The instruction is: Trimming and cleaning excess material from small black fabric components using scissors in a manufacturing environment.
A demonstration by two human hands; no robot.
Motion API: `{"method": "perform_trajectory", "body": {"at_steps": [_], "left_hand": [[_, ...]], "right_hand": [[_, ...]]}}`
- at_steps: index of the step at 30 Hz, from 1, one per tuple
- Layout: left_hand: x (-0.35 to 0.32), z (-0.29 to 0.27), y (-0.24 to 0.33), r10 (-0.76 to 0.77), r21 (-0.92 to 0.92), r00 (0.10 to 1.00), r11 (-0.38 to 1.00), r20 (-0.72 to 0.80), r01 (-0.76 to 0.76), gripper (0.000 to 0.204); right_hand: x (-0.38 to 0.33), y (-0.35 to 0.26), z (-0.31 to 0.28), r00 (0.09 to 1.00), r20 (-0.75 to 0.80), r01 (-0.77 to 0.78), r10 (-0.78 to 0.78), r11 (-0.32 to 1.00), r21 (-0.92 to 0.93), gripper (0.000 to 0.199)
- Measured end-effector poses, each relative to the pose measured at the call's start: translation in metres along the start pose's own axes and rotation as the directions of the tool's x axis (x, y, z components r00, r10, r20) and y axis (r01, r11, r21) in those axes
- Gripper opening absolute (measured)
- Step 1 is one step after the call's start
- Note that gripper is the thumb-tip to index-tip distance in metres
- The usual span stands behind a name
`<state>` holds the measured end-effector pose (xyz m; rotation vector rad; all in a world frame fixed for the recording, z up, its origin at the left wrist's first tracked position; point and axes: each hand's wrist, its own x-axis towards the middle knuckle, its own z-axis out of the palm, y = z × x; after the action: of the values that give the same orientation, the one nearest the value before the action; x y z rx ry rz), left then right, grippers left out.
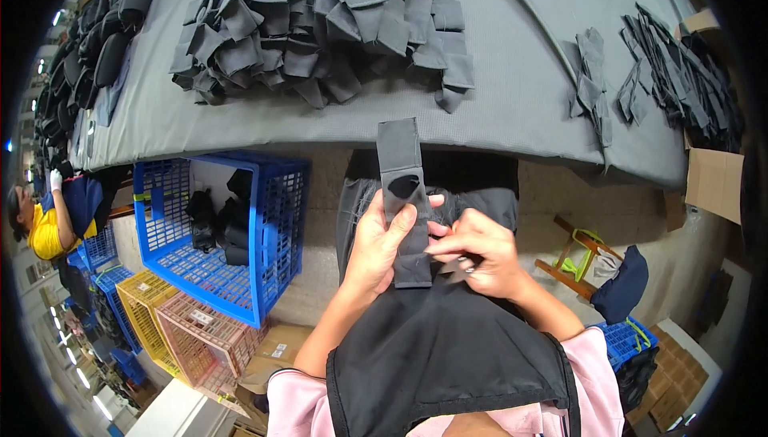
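A long dark grey fabric strip [398,147] stands upright in front of my lap, with stitched seams across it and a black rounded patch [403,189] near its middle. My left hand [378,243] grips it, thumb on the front and fingers behind. Close beside its right edge, my right hand [484,254] is closed with the fingertips near the strip. Something small with a metallic glint shows under those fingers, too hidden to name. Over my lap hangs a black apron [448,349].
A grey-covered table [320,129] carries a heap of grey fabric pieces [320,29] and dark strips [680,69] at right. At left stand a blue crate [256,237] with black items and yellow and pink crates. A wooden stool [572,265] is at right; a co-worker [52,229] is far left.
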<state>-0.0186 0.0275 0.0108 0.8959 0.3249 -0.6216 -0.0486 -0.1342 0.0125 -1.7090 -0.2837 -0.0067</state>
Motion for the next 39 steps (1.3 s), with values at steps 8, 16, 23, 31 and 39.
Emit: {"method": "perform_trajectory", "body": {"at_steps": [8,16,23,31,39], "left_hand": [[-0.002,0.006,0.004,0.020,0.097,0.999,0.995,0.044,-0.025,0.035],[-0.004,0.007,0.004,-0.001,0.108,0.997,0.994,0.074,-0.007,0.032],[-0.005,0.007,0.004,-0.027,0.077,0.996,0.997,0.084,0.021,0.032],[-0.006,0.008,0.004,-0.048,0.081,0.996,0.996,0.080,0.041,0.035],[-0.007,0.004,-0.006,-0.030,0.131,0.995,0.991,0.097,0.017,0.033]], "right_hand": [[0.028,-0.008,-0.015,0.960,-0.277,-0.138,0.041,0.930,-0.341,0.032],[0.030,-0.001,-0.013,0.972,-0.193,-0.004,-0.132,0.814,-0.580,0.034],[0.032,-0.004,-0.014,0.966,-0.123,0.075,-0.229,0.699,-0.711,0.032],[0.028,0.000,-0.013,0.932,-0.277,0.051,-0.235,0.839,-0.541,0.027],[0.037,-0.003,-0.011,0.942,-0.115,0.173,-0.314,0.752,-0.636,0.028]]}}
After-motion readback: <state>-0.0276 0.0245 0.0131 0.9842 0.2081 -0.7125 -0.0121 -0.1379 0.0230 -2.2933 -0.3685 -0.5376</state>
